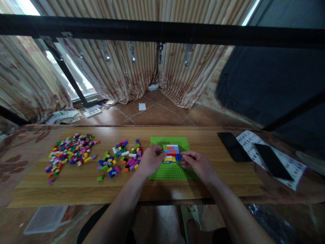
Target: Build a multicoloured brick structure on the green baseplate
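A green baseplate (172, 171) lies on the wooden table (142, 189) in front of me. On it sits a small block of coloured bricks (172, 151) in white, orange, blue, pink and yellow rows. My left hand (151, 160) rests at the block's left edge with its fingers curled in a pinch against it. My right hand (196, 162) is at the block's right edge, fingers closed in a pinch by a blue brick. What either pinch holds is too small to make out.
A loose group of coloured bricks (120, 157) lies left of the baseplate, and a larger heap (69, 150) further left. Two dark phones (233, 146) (273, 162) lie at the right, one on a printed sheet (291, 166). A black bar crosses overhead.
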### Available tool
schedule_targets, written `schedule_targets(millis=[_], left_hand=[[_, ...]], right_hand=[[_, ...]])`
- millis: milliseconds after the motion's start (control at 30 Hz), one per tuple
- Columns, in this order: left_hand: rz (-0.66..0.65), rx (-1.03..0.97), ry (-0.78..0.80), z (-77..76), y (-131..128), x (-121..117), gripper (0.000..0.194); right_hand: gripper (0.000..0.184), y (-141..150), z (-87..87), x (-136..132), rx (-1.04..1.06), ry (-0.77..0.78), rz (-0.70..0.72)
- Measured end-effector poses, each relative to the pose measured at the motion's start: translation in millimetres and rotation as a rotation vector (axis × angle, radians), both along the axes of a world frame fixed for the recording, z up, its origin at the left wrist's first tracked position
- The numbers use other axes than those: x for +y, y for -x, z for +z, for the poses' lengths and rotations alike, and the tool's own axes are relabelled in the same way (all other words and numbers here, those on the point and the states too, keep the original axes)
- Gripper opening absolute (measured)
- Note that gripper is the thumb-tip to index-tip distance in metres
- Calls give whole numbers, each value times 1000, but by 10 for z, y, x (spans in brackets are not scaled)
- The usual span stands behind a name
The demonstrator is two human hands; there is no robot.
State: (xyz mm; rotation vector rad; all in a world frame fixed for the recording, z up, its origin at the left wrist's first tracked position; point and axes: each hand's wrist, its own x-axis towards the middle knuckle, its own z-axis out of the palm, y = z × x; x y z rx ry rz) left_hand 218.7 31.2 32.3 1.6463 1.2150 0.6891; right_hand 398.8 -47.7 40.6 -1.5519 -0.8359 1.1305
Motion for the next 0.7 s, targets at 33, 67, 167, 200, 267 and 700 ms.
schedule_targets(millis=[33, 67, 167, 200, 267, 700], left_hand=[[4, 7, 1, 8, -1, -3, 20], [8, 12, 2, 16, -2, -6, 20], [10, 11, 0, 31, -5, -14, 19], [8, 7, -1, 33, -5, -16, 19], [4, 4, -1, 35, -5, -19, 18], [3, 2, -2, 47, -5, -46, 17]], right_hand=[[32, 3, 1, 2, 5, -5, -2], [32, 7, -1, 4, 6, -9, -3], [31, 17, -12, 10, -5, -20, 0], [31, 19, -17, 12, -12, -20, 0], [31, 18, -24, 14, -21, -16, 4], [35, 14, 37, 65, 143, 100, -15]])
